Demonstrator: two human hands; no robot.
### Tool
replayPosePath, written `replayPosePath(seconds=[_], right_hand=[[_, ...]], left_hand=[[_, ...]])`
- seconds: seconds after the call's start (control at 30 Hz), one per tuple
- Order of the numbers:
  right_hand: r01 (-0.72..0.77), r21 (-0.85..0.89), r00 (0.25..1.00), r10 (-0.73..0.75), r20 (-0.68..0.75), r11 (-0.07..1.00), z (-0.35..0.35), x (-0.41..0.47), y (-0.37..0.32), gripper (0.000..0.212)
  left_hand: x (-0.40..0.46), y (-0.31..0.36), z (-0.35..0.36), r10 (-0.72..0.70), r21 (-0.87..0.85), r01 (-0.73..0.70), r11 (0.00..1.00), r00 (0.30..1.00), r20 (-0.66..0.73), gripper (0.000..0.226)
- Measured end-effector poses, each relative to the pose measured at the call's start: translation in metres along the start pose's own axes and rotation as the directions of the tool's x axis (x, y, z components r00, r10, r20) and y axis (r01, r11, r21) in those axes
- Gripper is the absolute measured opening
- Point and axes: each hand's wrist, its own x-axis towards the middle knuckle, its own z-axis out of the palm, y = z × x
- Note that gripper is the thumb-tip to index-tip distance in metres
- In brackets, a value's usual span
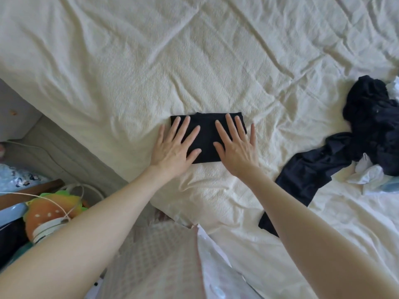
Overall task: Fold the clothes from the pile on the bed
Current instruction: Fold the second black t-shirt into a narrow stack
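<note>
Both hands (174, 145) (236, 147) flat; pile (371, 126) right

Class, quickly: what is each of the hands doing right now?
Left hand: open, fingers spread, pressing flat on the small folded black cloth rectangle.
Right hand: open, pressing flat on it too.

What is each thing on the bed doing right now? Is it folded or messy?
folded black garment: folded into a flat rectangle, under both hands
left hand: open, fingers spread, pressing the garment
right hand: open, fingers spread, pressing the garment
pile of clothes: crumpled, not folded
bedsheet: wrinkled
</note>
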Motion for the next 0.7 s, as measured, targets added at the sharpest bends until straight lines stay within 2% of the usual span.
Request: replayPosePath(seconds=[0.07, 0.13, 0.2, 0.23, 0.3, 0.33, 0.4, 0.47, 0.5, 0.57, 0.63, 0.7], right_hand=[[0.004, 0.03, 0.998, -0.006, 0.067, 1.0, 0.0, 0.008, 0.002, 0.056], [-0.019, 0.174, 0.997, 0.006, 0.077, 0.985, -0.004, 0.013, 0.001, 0.054], [-0.062, 0.398, 0.996, 0.085, -0.04, 0.915, -0.011, 0.009, 0.001, 0.047], [-0.066, 0.463, 0.981, 0.143, -0.134, 0.884, -0.014, 0.006, 0.002, 0.044], [-0.081, 0.505, 0.935, 0.241, -0.261, 0.86, -0.017, -0.004, 0.007, 0.043], [-0.105, 0.535, 0.922, 0.283, -0.263, 0.839, -0.016, -0.009, 0.01, 0.045], [-0.234, 0.667, 0.907, 0.405, -0.112, 0.707, -0.016, -0.013, 0.017, 0.052], [-0.413, 0.799, 0.852, 0.495, 0.17, 0.437, -0.018, -0.005, 0.023, 0.055], [-0.475, 0.829, 0.82, 0.489, 0.297, 0.294, -0.019, 0.001, 0.028, 0.052], [-0.545, 0.833, 0.788, 0.398, 0.47, 0.097, -0.022, 0.014, 0.044, 0.043], [-0.584, 0.811, 0.789, 0.242, 0.565, 0.012, -0.029, 0.022, 0.06, 0.036], [-0.632, 0.775, 0.769, 0.132, 0.626, 0.008, -0.034, 0.028, 0.069, 0.029]], left_hand=[[0.01, -0.006, -0.006, -0.001, 0.041, -0.001, 0.999, 0.999, 0.041, 0.063], [0.012, -0.008, -0.013, 0.007, -0.025, -0.006, 1.0, 0.999, 0.033, 0.061], [0.007, -0.007, -0.019, -0.001, -0.252, -0.02, 0.967, 0.997, -0.08, 0.056], [0.003, -0.006, -0.022, -0.047, -0.398, -0.016, 0.917, 0.988, -0.148, 0.053], [-0.005, -0.006, -0.023, -0.2, -0.606, 0.042, 0.794, 0.96, -0.196, 0.049], [-0.008, -0.007, -0.023, -0.27, -0.667, 0.088, 0.74, 0.947, -0.174, 0.048], [-0.01, -0.01, -0.022, -0.377, -0.77, 0.192, 0.608, 0.924, -0.068, 0.045], [-0.008, -0.012, -0.023, -0.459, -0.837, 0.304, 0.455, 0.886, 0.072, 0.043], [-0.005, -0.014, -0.024, -0.477, -0.839, 0.346, 0.419, 0.871, 0.121, 0.041], [0.003, -0.019, -0.024, -0.473, -0.814, 0.409, 0.412, 0.86, 0.193, 0.031], [0.011, -0.022, -0.029, -0.454, -0.815, 0.465, 0.345, 0.843, 0.289, 0.023], [0.018, -0.025, -0.036, -0.427, -0.825, 0.513, 0.236, 0.818, 0.386, 0.018]])
